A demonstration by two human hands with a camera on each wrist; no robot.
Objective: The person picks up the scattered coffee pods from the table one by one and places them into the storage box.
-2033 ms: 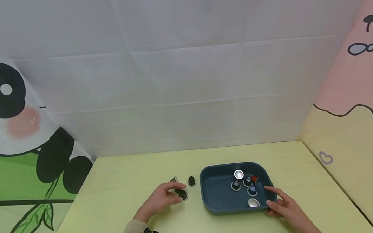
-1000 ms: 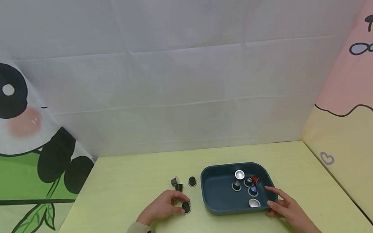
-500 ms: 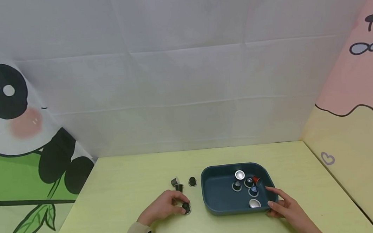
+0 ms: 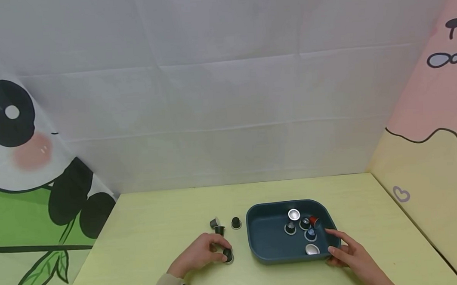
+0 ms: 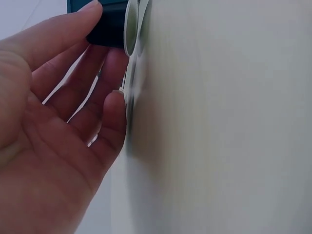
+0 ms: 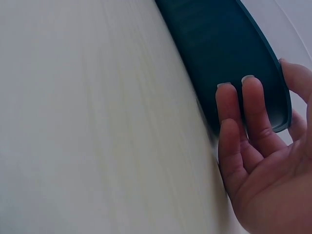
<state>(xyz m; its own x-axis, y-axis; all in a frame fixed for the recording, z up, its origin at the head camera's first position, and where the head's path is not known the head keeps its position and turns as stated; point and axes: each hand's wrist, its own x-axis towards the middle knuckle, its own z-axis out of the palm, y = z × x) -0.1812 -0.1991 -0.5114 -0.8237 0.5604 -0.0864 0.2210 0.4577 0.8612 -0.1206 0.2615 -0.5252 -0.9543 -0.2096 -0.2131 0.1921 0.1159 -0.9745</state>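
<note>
Fingers (image 5: pixel 73 27) of the left hand (image 4: pixel 197 254) pinch a black cup (image 4: pixel 228 255) on the desk (image 4: pixel 148 233), while the right hand (image 4: pixel 348 254) holds the blue tray (image 4: pixel 262 237) with its fingers flat against the wall.

the left hand (image 4: pixel 200 254) rests on the counter (image 4: pixel 155 224) with a capsule (image 4: pixel 228 255) at its fingertips. three more capsules (image 4: pixel 219 225) stand just beyond it. to its right sits the tray (image 4: pixel 262 237), the right hand (image 4: pixel 348 253) at the tray's near right corner; several capsules (image 4: pixel 303 229) lie inside, just beyond that hand.
</note>
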